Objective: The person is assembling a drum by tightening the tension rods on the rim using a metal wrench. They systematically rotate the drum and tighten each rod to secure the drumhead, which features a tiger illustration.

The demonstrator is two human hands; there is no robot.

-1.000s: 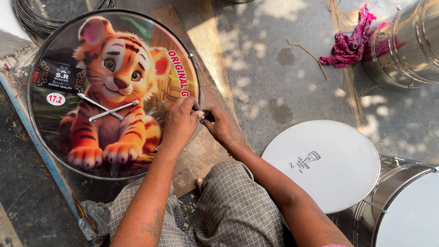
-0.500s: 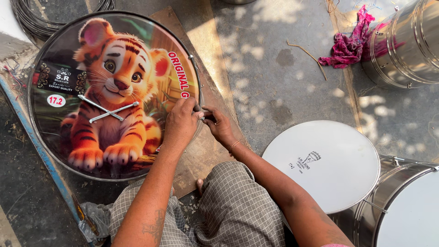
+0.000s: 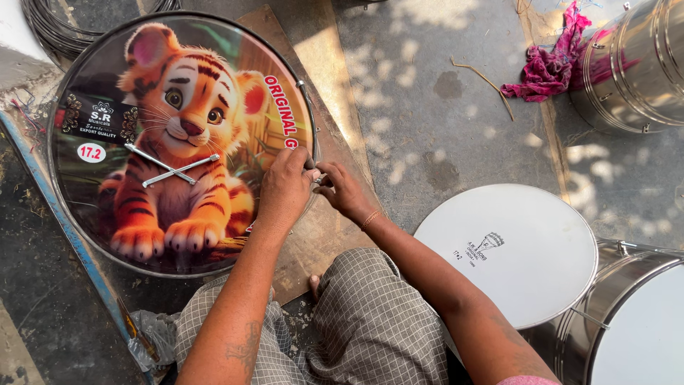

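The left hand (image 3: 285,187) covers the right rim of the tiger drumhead (image 3: 178,139) on the floor, fingers pressed together, while the right hand (image 3: 340,189) pinches something hidden; bare concrete (image 3: 427,121) lies beyond.

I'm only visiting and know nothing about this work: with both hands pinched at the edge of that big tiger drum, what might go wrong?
Fingers could get nicked: the left hand and right hand press close together at the metal rim of the tiger drum. The two crossed metal rods lie loose on the drumhead and might slide or scratch the picture if the drum tilts.
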